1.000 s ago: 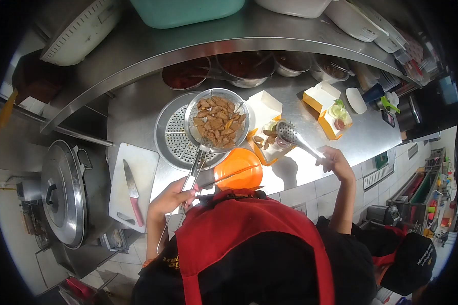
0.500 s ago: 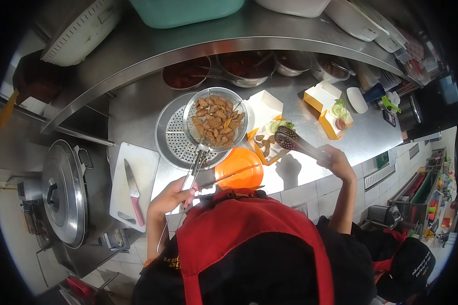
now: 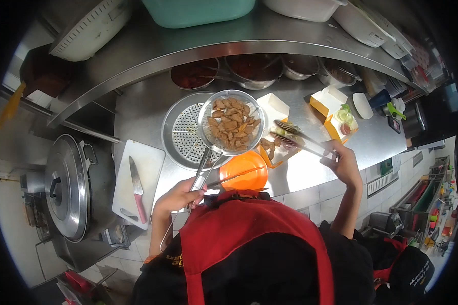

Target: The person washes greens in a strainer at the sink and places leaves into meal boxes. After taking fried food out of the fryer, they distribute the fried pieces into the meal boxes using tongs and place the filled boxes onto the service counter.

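Observation:
My left hand (image 3: 180,197) grips the long handle of a mesh strainer (image 3: 261,128). Strips of browned meat (image 3: 231,124) fill the strainer, which is over the right side of a perforated steamer pan (image 3: 188,122). My right hand (image 3: 345,165) is closed round metal tongs (image 3: 308,144), their tips over an open takeaway box (image 3: 274,108). Meat pieces and greens are in that box, partly hidden by the tongs. Below the strainer is an orange plate (image 3: 252,182); a thin dark utensil (image 3: 231,177) crosses it toward my left hand, and whether I hold it is unclear.
On the left, a knife (image 3: 136,178) lies on a white cutting board (image 3: 124,198) beside a large lidded pot (image 3: 66,188). Several sauce bowls (image 3: 254,84) line the back beneath a metal shelf (image 3: 229,47). Another filled box (image 3: 331,99) stands right. A person's cap (image 3: 407,269) shows lower right.
The tongs have swung down and left over the near box, with their arms now visibly separated. The strainer has shifted slightly right in view, as has the whole scene.

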A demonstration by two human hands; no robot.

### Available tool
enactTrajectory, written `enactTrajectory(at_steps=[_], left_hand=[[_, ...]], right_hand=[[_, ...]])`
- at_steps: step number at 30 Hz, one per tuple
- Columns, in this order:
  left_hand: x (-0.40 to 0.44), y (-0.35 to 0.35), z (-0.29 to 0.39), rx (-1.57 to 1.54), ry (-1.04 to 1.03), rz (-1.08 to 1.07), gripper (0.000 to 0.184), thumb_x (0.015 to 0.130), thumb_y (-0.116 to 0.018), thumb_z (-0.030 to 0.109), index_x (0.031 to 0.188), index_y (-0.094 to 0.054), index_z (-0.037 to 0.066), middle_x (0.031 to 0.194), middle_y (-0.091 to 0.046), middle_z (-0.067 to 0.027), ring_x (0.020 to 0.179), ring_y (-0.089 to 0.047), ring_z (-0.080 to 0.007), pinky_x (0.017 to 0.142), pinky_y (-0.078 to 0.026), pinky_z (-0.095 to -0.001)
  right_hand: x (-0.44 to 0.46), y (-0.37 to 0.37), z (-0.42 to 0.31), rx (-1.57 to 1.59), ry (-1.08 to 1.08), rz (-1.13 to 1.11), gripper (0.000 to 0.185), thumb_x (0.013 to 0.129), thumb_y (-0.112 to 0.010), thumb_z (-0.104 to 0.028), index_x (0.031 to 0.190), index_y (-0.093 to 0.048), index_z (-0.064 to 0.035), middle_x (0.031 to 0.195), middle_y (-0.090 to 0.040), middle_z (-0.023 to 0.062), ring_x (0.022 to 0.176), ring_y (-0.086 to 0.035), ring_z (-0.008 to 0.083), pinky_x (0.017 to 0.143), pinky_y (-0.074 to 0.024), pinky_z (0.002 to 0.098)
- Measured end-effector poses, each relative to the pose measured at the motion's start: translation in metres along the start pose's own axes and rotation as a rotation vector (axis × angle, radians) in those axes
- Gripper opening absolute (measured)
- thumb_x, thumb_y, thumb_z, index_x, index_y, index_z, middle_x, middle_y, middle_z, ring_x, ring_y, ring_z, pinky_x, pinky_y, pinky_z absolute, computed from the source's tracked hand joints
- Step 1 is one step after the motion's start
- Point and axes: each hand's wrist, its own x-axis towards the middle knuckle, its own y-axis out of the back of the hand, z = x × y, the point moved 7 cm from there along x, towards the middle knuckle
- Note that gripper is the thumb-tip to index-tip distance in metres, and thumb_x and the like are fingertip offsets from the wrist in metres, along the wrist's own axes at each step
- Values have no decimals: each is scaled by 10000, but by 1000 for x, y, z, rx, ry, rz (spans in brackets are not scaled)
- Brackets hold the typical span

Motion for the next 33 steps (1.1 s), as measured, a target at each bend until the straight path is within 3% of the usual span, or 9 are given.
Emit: enactTrajectory(at_steps=[4,16,19,25,28,33], left_hand=[[2,-9,8,39,9,-27,102,937,-481,89,1035,-496,65,712,-504,11,608,-496,-65,528,-409,-214],[6,-19,14,112,21,-78,99,924,-477,54,1020,-497,38,667,-487,-5,589,-481,-90,526,-404,-246],[6,-20,16,126,27,-74,100,928,-483,70,1021,-500,38,665,-489,-5,589,-483,-90,527,-403,-243],[7,-18,9,36,15,-66,107,933,-485,83,1028,-505,40,670,-495,-5,590,-488,-89,523,-403,-238],[7,-17,7,15,-2,-82,106,934,-486,86,1029,-506,44,671,-496,-4,591,-488,-87,523,-405,-236],[7,-18,15,28,1,-85,99,935,-490,89,1026,-503,52,673,-492,-2,592,-485,-83,523,-406,-235]], right_hand=[[-4,-3,-55,-300,219,32,363,683,-730,-148,1034,-639,-134,850,-654,55,690,-629,243,620,-482,370],[0,-7,-114,-695,505,85,288,715,-582,-74,992,-648,-122,781,-630,58,718,-622,223,643,-469,334],[3,-11,-113,-620,544,75,259,714,-619,-82,970,-642,-118,749,-585,77,657,-573,279,597,-453,392],[8,1,-104,-531,484,45,202,744,-622,-108,943,-658,-104,713,-621,90,630,-600,291,599,-469,403],[13,7,-91,-509,324,-42,259,740,-666,-159,993,-666,-102,742,-658,94,679,-636,270,621,-480,374],[16,13,-72,-287,255,-68,250,734,-684,-144,976,-668,-82,772,-675,97,664,-645,254,629,-490,343]])
